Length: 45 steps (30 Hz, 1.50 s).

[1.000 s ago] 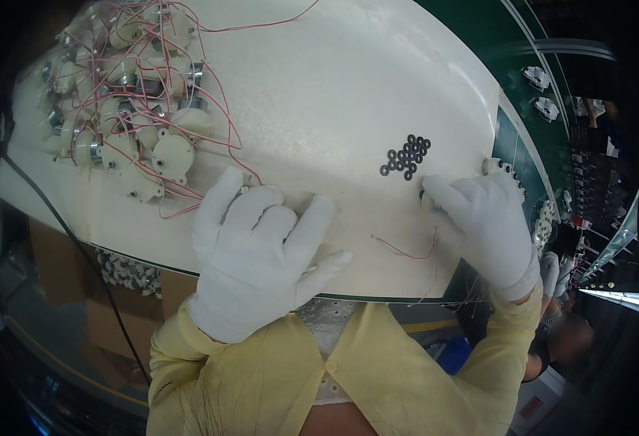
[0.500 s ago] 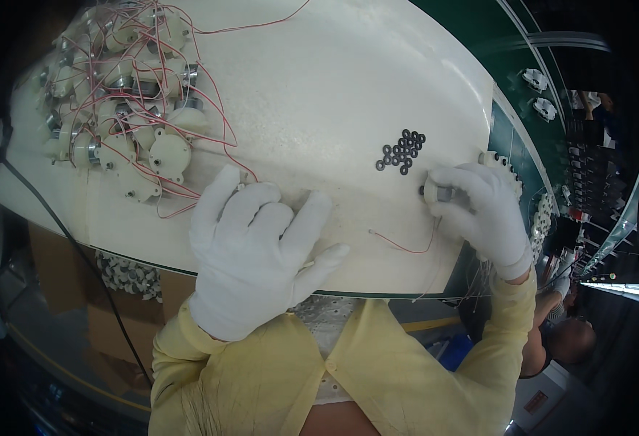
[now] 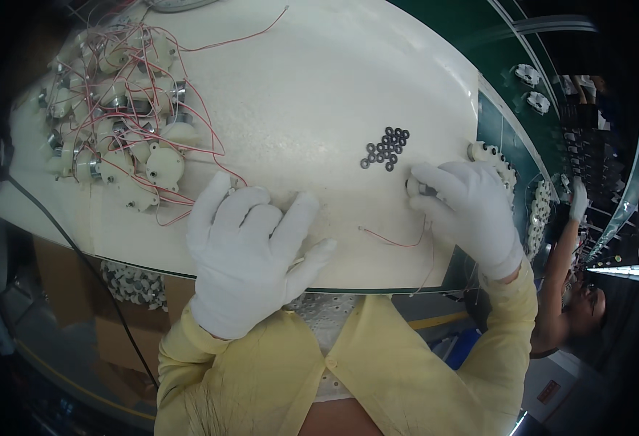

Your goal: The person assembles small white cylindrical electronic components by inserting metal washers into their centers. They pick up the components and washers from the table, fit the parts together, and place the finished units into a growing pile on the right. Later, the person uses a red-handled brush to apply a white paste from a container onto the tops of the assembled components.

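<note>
My left hand, in a white glove, lies over the white table with its fingers spread. A small pale piece peeks out between its thumb and forefinger; the rest is hidden under the palm. Beyond its fingertips lies a heap of small geared motors with cream housings, metal cans and tangled red and white wires. My right hand, also gloved, is closed round one small motor, mostly covered by the fingers. Its thin red and white wires trail on the table. Left of that hand sits a cluster of black rings.
Rows of cream parts with black rings stand at the table's right edge. A black cable hangs down at the left, by a cardboard box and a bag of white parts. A co-worker's raised gloved hand is at far right.
The motor in my right hand has turned, and its black-ringed end no longer points left. My left hand stays nearly in place. The co-worker has raised an arm. The whole view shifted slightly.
</note>
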Each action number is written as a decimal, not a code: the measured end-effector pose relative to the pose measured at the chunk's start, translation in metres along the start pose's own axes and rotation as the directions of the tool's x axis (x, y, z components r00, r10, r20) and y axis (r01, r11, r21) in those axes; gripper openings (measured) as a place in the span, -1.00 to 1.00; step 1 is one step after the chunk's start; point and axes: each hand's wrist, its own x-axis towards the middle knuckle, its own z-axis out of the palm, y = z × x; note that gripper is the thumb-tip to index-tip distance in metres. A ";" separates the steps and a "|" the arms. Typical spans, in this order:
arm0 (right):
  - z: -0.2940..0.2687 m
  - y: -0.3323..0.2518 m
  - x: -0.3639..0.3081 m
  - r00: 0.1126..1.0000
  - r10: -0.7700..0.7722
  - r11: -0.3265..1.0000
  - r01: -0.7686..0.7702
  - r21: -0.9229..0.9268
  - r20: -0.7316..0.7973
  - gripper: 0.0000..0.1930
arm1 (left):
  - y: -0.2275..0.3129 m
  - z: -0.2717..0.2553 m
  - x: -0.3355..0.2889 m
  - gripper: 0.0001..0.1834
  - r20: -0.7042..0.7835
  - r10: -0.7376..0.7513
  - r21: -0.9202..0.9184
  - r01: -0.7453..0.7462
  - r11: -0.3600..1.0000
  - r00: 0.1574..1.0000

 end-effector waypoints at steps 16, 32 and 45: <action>0.046 0.021 -0.210 0.782 0.619 -0.654 0.457 0.602 0.079 -0.25 | 0.014 0.002 0.004 -0.63 0.025 0.081 0.108 -0.083 0.991 0.996; 0.052 0.097 -0.199 0.328 0.942 0.223 -0.445 0.867 -0.074 -0.45 | 0.019 0.000 0.005 -0.71 0.074 0.061 0.150 -0.071 0.986 0.995; 0.099 0.110 -0.193 0.446 0.694 0.665 -0.698 0.266 -0.565 -0.62 | 0.016 0.003 0.004 -0.69 0.056 0.064 0.162 -0.073 0.984 0.996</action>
